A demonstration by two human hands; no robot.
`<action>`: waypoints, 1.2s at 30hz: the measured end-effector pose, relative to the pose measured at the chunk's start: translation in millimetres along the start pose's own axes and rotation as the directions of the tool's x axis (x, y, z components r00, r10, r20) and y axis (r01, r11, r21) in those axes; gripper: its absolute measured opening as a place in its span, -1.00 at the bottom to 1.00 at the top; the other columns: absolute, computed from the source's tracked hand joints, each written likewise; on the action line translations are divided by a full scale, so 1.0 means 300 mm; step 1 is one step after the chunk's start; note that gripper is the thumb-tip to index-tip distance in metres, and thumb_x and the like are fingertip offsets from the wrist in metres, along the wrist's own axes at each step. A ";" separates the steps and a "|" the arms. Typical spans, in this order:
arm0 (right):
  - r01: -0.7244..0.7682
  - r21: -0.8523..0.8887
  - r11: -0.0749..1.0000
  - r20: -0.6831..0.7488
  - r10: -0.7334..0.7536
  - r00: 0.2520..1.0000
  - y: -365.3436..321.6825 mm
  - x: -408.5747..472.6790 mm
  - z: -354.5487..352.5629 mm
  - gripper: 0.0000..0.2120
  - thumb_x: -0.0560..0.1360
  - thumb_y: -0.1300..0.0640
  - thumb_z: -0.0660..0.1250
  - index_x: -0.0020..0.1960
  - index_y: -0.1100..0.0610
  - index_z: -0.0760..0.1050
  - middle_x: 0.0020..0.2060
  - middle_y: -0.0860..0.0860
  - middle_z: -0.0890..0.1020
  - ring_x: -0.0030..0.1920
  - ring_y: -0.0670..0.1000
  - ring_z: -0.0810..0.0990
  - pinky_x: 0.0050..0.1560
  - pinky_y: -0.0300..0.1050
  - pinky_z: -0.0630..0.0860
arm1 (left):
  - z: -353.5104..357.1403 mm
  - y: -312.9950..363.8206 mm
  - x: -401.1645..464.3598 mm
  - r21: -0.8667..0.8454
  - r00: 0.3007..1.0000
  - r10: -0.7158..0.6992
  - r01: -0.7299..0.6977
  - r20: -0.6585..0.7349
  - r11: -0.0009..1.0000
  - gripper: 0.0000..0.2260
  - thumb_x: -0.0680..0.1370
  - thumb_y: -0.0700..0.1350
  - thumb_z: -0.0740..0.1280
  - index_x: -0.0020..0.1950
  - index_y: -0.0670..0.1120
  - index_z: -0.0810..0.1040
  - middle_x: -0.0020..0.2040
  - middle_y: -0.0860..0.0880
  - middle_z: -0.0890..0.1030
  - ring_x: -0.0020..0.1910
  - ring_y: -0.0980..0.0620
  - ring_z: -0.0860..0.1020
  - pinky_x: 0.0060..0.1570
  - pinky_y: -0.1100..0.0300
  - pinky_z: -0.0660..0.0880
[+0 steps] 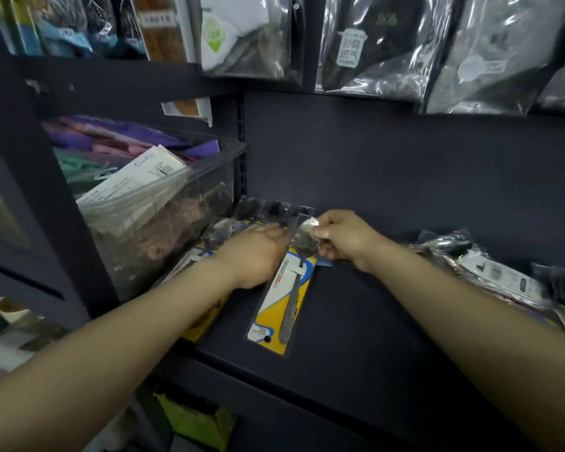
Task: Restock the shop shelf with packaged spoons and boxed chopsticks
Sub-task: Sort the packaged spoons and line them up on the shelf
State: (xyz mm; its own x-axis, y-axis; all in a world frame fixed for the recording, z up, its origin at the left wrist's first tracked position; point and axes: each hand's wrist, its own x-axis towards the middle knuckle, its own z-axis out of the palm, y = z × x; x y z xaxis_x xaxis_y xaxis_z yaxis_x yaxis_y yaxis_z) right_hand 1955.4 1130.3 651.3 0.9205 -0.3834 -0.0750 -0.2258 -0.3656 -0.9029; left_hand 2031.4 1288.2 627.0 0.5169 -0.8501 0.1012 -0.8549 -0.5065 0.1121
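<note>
- Spoon pack [282, 301]: one metal spoon on a yellow-and-white card in a clear sleeve. We judge it light, stiff along the handle, floppy at the film edges, and slick to the touch.
- It lies on the dark shelf [388, 337] near the left end, hang-hole end toward the front edge, bowl end toward the back panel.
- Best hold, as we see it: the bowl end, where metal backs the film. A pinch on bare film alone would likely slip or crumple.
- Right hand [346, 238]: fingers curled, pinching the top of the pack at the bowl, thumb side toward the back panel. Firm closed pinch, not a wrap.
- Left hand [258, 252]: palm down, fingers fairly straight, resting on the stack of spoon packs [222, 233] just left of ours, at the shelf's left end. Looks like pressing to steady it; fingertips are partly hidden, so we can't rule out a light hold on an edge.
- The stack touches the clear plastic bin [163, 203] on the neighbouring shelf bay.
- More bagged cutlery [490, 272] sits at the shelf's right end, well apart from both hands.
- No boxed chopsticks in view that we can pick out.
</note>
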 end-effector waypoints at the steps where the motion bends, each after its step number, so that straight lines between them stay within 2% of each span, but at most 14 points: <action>1: 0.008 0.011 1.000 0.014 -0.008 1.000 -0.001 0.007 0.016 -0.81 0.52 0.28 0.24 -0.25 0.13 0.38 -0.40 0.06 0.46 -0.50 -0.06 0.43 -0.54 -0.29 0.38 | -0.022 -0.002 -0.033 -0.081 0.999 -0.018 0.015 -0.046 0.997 -0.56 0.53 -0.05 0.01 0.35 -0.17 0.36 0.31 -0.15 0.46 0.32 -0.13 0.40 0.34 0.07 0.31; 4: 0.060 -0.092 0.994 0.014 -0.058 0.998 -0.006 0.024 0.079 -0.82 0.50 0.27 0.27 -0.26 0.13 0.39 -0.46 0.06 0.49 -0.51 -0.04 0.45 -0.55 -0.26 0.39 | -0.054 -0.010 -0.179 -0.188 0.974 -0.110 0.073 -0.198 0.979 -0.58 0.55 -0.11 0.09 0.42 -0.10 0.28 0.37 -0.12 0.42 0.33 -0.10 0.41 0.32 0.06 0.35; 7: 0.098 -0.229 0.968 0.015 -0.097 0.995 -0.007 0.035 0.139 -0.74 0.48 0.24 0.28 -0.37 0.13 0.36 -0.52 0.08 0.49 -0.56 -0.02 0.48 -0.55 -0.23 0.37 | -0.041 0.037 -0.335 -0.073 0.984 0.029 -0.042 -0.174 0.996 -0.44 0.53 0.24 -0.06 0.38 -0.03 0.35 0.38 -0.10 0.42 0.32 -0.07 0.44 0.33 0.16 0.34; 9: 0.179 -0.516 0.838 0.076 -0.163 0.984 -0.008 0.022 0.150 -0.72 0.45 0.15 0.34 -0.40 0.16 0.38 -0.41 0.11 0.51 -0.34 0.09 0.55 -0.43 -0.14 0.35 | -0.004 0.046 -0.378 0.036 0.995 0.088 -0.086 -0.055 0.996 -0.39 0.50 0.32 -0.13 0.40 0.05 0.32 0.43 -0.12 0.37 0.36 -0.10 0.41 0.35 0.04 0.32; 10: 0.224 -0.671 0.707 0.107 -0.206 0.973 -0.013 0.017 0.149 -0.75 0.44 0.05 0.37 -0.30 0.19 0.46 -0.26 0.16 0.54 -0.14 0.16 0.56 -0.28 -0.11 0.38 | 0.011 0.046 -0.385 0.079 0.994 0.105 -0.103 -0.020 0.992 -0.40 0.50 0.34 -0.14 0.41 0.09 0.29 0.45 -0.11 0.32 0.39 -0.12 0.37 0.36 -0.03 0.27; 12: 0.267 -0.806 0.528 0.115 -0.302 0.946 -0.023 0.017 0.128 -0.56 0.44 -0.14 0.32 0.04 0.23 0.52 0.08 0.20 0.50 0.17 0.22 0.46 0.09 -0.06 0.41 | 0.035 0.045 -0.390 0.067 0.991 0.131 -0.132 0.025 0.989 -0.39 0.49 0.35 -0.18 0.44 0.13 0.23 0.50 -0.05 0.21 0.46 -0.13 0.23 0.42 -0.06 0.11; 14: 0.332 -0.746 0.578 0.153 -0.336 0.929 -0.027 0.033 0.097 -0.52 0.52 -0.16 0.16 0.15 0.23 0.50 0.19 0.16 0.48 0.29 0.18 0.39 0.28 0.00 0.34 | 0.045 0.036 -0.388 0.044 0.991 0.133 -0.133 -0.001 0.990 -0.35 0.47 0.36 -0.22 0.45 0.12 0.19 0.52 -0.01 0.15 0.50 -0.10 0.15 0.44 0.00 -0.03; 17: 0.367 -0.657 0.658 0.318 -0.199 0.927 -0.004 0.055 0.077 -0.52 0.56 -0.15 0.07 0.19 0.21 0.47 0.20 0.10 0.51 0.29 0.10 0.43 0.34 0.02 0.32 | 0.041 0.038 -0.389 0.055 0.991 0.125 -0.122 -0.043 0.991 -0.32 0.47 0.35 -0.23 0.46 0.05 0.21 0.50 -0.02 0.21 0.47 -0.08 0.22 0.42 0.01 0.00; 20: 0.402 -0.684 0.608 0.394 -0.155 0.906 0.040 0.050 0.092 -0.34 0.48 -0.29 0.09 0.41 0.12 0.26 0.41 0.07 0.36 0.42 0.07 0.30 0.45 0.01 0.22 | 0.037 0.026 -0.388 0.011 0.996 0.091 -0.090 -0.011 0.996 -0.20 0.37 0.40 -0.27 0.50 0.02 0.06 0.54 0.03 0.09 0.51 0.04 0.11 0.45 0.21 -0.08; 24: 0.285 -0.785 0.551 0.277 -0.100 0.956 0.063 0.030 0.146 -0.20 0.49 -0.34 -0.02 0.53 0.12 -0.13 0.55 0.05 -0.08 0.54 0.03 -0.10 0.53 -0.05 -0.06 | 0.030 0.026 -0.387 -0.019 0.997 0.069 -0.070 -0.037 0.997 -0.14 0.31 0.45 -0.28 0.50 0.03 0.10 0.52 0.12 0.10 0.52 0.03 -0.02 0.44 0.21 -0.17; 26: 0.243 -0.799 0.550 0.235 -0.087 0.968 0.059 0.022 0.176 -0.20 0.50 -0.33 -0.09 0.52 0.16 -0.15 0.54 0.07 -0.12 0.54 0.03 -0.14 0.52 -0.05 -0.10 | 0.024 0.024 -0.389 -0.048 1.000 0.018 -0.018 0.003 0.999 -0.15 0.27 0.44 -0.23 0.49 0.09 0.06 0.52 0.19 0.03 0.51 0.02 -0.15 0.37 0.25 -0.25; 30: 0.211 -0.746 0.632 0.183 -0.110 0.977 0.050 0.000 0.129 -0.28 0.55 -0.25 -0.11 0.52 0.19 -0.13 0.54 0.10 -0.07 0.54 0.03 -0.11 0.52 -0.09 -0.11 | 0.016 0.027 -0.390 -0.050 0.999 0.021 -0.019 0.039 0.999 -0.11 0.22 0.46 -0.27 0.50 0.11 0.00 0.53 0.20 -0.01 0.52 0.00 -0.09 0.45 0.18 -0.10; 33: 0.251 -0.878 0.408 0.192 -0.181 0.965 0.074 -0.045 0.029 -0.38 0.58 -0.14 0.00 0.52 0.16 -0.01 0.54 0.10 0.04 0.54 0.04 -0.01 0.52 -0.07 -0.06 | 0.014 0.027 -0.385 -0.043 0.999 0.018 -0.016 0.048 0.999 -0.13 0.23 0.46 -0.25 0.49 0.13 0.01 0.52 0.21 0.01 0.51 0.03 -0.05 0.46 0.16 -0.04; 36: 0.216 -0.951 0.222 0.191 -0.130 0.973 0.099 -0.082 -0.057 -0.47 0.58 0.00 0.08 0.49 0.12 0.08 0.48 0.07 0.24 0.48 0.06 0.18 0.48 0.00 0.00 | 0.001 0.019 -0.372 -0.117 0.996 0.061 -0.068 -0.062 0.991 -0.12 0.27 0.51 -0.27 0.45 0.10 0.20 0.46 0.14 0.25 0.46 0.02 0.15 0.46 0.09 0.13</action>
State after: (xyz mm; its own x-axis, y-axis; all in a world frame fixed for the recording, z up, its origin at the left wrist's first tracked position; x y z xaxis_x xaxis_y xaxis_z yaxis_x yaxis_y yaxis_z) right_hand 1920.5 1114.4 633.6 0.9859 -0.1636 -0.0364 -0.1541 -0.9704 0.1861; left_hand 1968.9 1380.3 616.0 0.4651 -0.8690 0.1688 -0.8772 -0.4269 0.2198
